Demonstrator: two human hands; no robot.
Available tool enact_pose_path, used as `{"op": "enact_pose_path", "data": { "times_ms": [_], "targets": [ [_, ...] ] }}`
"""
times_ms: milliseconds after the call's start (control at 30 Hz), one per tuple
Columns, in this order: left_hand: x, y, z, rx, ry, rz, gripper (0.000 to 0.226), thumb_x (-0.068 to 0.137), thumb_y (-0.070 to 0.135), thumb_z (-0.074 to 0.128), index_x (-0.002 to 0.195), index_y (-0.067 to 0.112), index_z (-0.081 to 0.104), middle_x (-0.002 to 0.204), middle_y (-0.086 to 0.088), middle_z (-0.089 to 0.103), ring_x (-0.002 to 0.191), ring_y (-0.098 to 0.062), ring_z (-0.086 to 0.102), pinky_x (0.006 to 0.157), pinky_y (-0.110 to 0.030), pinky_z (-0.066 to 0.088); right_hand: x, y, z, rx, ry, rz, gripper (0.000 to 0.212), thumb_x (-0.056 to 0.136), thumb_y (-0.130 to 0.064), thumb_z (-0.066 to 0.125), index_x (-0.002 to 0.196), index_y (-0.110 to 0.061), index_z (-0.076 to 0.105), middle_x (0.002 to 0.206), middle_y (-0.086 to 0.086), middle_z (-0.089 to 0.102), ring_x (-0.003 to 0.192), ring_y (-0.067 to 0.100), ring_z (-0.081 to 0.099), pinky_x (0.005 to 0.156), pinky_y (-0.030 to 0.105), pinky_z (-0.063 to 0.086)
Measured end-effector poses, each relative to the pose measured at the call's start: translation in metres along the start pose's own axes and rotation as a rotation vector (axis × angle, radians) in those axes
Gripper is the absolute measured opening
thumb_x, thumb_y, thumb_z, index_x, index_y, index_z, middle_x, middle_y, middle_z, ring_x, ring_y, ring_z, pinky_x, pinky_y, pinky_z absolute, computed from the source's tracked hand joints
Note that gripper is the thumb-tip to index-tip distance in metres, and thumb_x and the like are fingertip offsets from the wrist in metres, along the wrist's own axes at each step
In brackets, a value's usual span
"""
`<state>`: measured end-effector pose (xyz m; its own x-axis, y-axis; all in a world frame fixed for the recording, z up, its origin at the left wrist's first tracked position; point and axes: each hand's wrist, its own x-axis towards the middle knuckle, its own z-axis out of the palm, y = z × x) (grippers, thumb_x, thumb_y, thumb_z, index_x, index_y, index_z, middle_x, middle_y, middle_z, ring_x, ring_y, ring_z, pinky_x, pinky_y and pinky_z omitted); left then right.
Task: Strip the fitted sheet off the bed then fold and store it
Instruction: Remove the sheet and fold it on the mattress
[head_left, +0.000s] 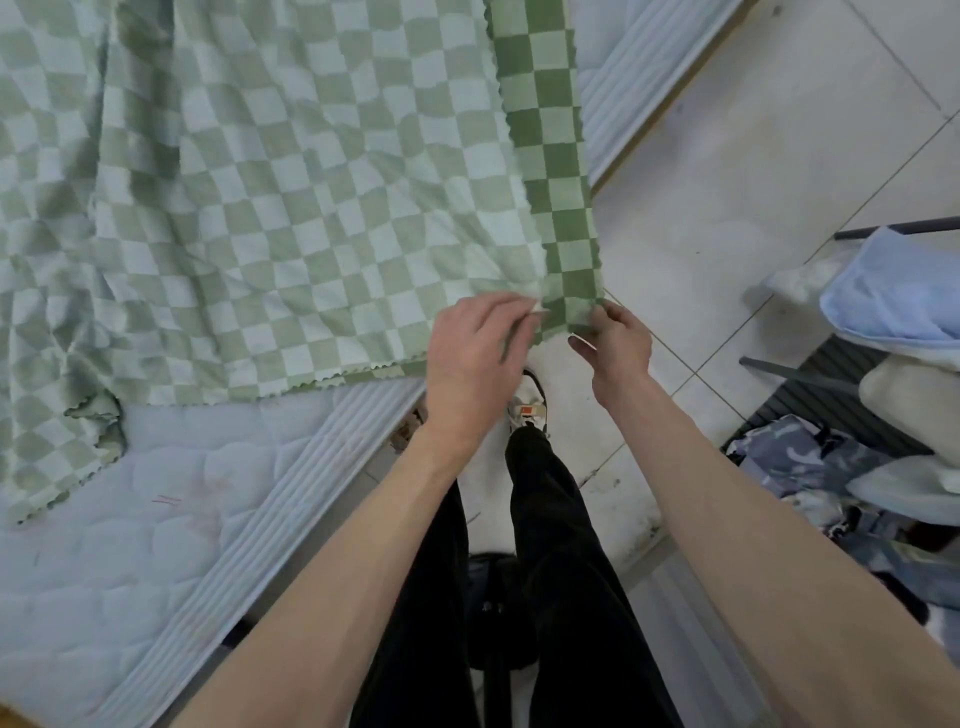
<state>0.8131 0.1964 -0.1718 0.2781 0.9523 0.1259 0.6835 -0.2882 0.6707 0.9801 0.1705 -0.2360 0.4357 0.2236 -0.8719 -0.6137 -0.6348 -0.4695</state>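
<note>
A green and white checked sheet (270, 208) lies rumpled over the bare quilted mattress (156, 530), its paler underside up. A darker strip of its right edge is folded over along the bed's corner. My left hand (475, 358) pinches the sheet's near corner from above. My right hand (615, 343) grips the same corner just to the right, at the folded darker strip, beyond the mattress edge and over the floor.
White tiled floor (727, 182) lies to the right of the bed. A rack at the far right holds a blue pillow (893, 291) and other piled bedding (831, 467). My legs and a shoe (530, 405) stand between bed and rack.
</note>
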Motion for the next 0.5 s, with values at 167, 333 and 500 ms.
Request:
{"op": "enact_pose_path", "data": {
  "times_ms": [167, 333, 500],
  "targets": [
    [0.012, 0.059, 0.047, -0.022, -0.178, -0.006, 0.013, 0.096, 0.019, 0.069, 0.101, 0.010, 0.077, 0.099, -0.001, 0.074, 0.091, -0.021, 0.068, 0.076, -0.038, 0.053, -0.005, -0.014, -0.030, 0.106, -0.103, -0.012, 0.025, 0.097, 0.004, 0.055, 0.121, 0.001, 0.063, 0.118, 0.023, 0.070, 0.097, 0.029, 0.070, 0.083, 0.037, 0.060],
    [0.010, 0.069, 0.080, 0.023, -0.285, -0.163, 0.021, 0.101, 0.026, 0.060, 0.103, 0.014, 0.076, 0.099, 0.001, 0.072, 0.095, -0.020, 0.064, 0.079, -0.040, 0.054, 0.001, -0.026, -0.060, 0.079, -0.144, -0.014, 0.028, 0.099, -0.004, 0.060, 0.126, 0.003, 0.063, 0.119, 0.023, 0.070, 0.112, 0.037, 0.069, 0.100, 0.046, 0.055],
    [0.006, 0.067, 0.095, 0.077, -0.336, -0.161, 0.023, 0.101, 0.031, 0.058, 0.106, 0.018, 0.077, 0.096, 0.002, 0.068, 0.093, -0.020, 0.062, 0.075, -0.037, 0.053, 0.004, -0.030, -0.073, -0.001, -0.260, -0.026, 0.025, 0.097, -0.009, 0.065, 0.118, 0.004, 0.067, 0.109, 0.019, 0.075, 0.103, 0.032, 0.073, 0.093, 0.038, 0.059]
  ]
}}
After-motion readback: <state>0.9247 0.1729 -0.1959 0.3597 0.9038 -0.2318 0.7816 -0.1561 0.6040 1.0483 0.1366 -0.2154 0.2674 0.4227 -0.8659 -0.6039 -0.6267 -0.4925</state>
